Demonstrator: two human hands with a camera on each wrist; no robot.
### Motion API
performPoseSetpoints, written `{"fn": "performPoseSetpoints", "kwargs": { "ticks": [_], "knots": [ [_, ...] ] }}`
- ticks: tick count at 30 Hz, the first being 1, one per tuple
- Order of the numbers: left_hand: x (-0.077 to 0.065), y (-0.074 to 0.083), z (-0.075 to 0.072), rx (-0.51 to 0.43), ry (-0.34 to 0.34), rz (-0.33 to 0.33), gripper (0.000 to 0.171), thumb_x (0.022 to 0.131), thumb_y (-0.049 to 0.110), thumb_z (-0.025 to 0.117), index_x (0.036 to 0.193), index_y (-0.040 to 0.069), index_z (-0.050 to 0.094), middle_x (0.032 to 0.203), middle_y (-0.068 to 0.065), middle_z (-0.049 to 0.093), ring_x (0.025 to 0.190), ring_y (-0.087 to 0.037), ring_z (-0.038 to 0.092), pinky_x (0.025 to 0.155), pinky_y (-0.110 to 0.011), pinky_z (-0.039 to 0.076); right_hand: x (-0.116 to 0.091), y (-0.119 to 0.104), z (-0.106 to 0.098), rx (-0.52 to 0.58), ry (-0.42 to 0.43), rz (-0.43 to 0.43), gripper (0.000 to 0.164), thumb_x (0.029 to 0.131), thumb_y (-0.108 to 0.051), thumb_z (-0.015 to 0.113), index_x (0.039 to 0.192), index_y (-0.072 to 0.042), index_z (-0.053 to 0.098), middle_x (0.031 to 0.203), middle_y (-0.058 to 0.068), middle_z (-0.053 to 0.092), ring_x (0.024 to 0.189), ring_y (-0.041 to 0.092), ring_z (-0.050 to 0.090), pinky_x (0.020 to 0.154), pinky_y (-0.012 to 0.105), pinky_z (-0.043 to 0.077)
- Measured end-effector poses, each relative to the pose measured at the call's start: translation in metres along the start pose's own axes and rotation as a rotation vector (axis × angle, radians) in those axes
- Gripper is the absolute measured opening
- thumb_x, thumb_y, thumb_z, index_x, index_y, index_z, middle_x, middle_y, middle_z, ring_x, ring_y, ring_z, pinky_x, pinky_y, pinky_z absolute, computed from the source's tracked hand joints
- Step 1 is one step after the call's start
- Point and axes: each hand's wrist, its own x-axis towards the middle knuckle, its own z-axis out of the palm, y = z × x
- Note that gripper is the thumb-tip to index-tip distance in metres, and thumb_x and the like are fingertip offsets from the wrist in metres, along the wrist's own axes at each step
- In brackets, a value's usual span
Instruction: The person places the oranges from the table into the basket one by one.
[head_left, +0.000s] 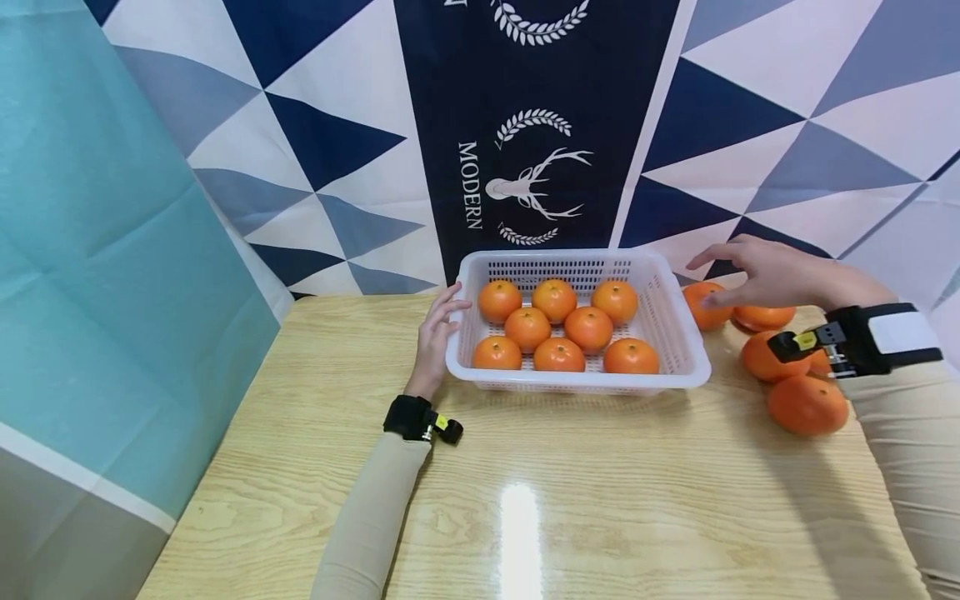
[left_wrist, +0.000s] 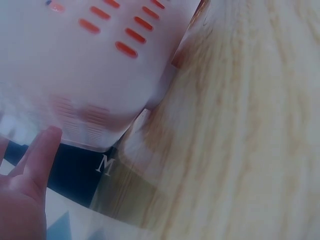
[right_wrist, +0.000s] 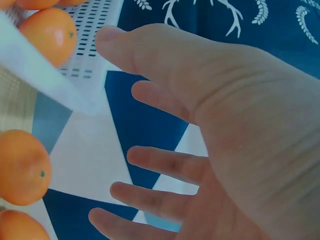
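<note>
A white plastic basket point(head_left: 577, 380) with slotted walls holds several mandarin oranges point(head_left: 588, 329). At its left end, my left hand point(head_left: 432, 337) touches the rim with its fingers fairly straight; the left wrist view shows fingers point(left_wrist: 41, 157) against the slotted wall point(left_wrist: 125, 85). Over the loose mandarins beyond the basket's right end hovers my right hand point(head_left: 772, 271), fingers spread and nothing in its grasp. The closest loose mandarin point(head_left: 699, 305) is below its thumb. In the right wrist view, the hand point(right_wrist: 200, 120) is apart from a loose mandarin point(right_wrist: 22, 167).
More loose mandarins point(head_left: 807, 406) lie on the wooden table point(head_left: 600, 483) under and beside the right forearm. A patterned cloth point(head_left: 337, 150) hangs behind the table, close to the basket's back edge. Teal cloth point(head_left: 127, 250) covers the left side.
</note>
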Motion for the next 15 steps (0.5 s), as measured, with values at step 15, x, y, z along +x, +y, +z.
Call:
{"fn": "performPoseSetpoints", "kwargs": {
  "ticks": [15],
  "knots": [
    [0.001, -0.001, 0.000, 0.036, -0.002, -0.002, 0.039, 0.105, 0.013, 0.054, 0.132, 0.021, 0.081, 0.176, 0.015, 0.050, 0.172, -0.013, 0.035, 0.143, -0.055, 0.026, 0.030, 0.026, 0.030, 0.056, 0.024, 0.166, 0.077, 0.103, -0.030, 0.079, 0.164, -0.001, 0.043, 0.164, 0.050, 0.026, 0.142, 0.067, 0.032, 0.107, 0.087, 0.047]
  ]
}}
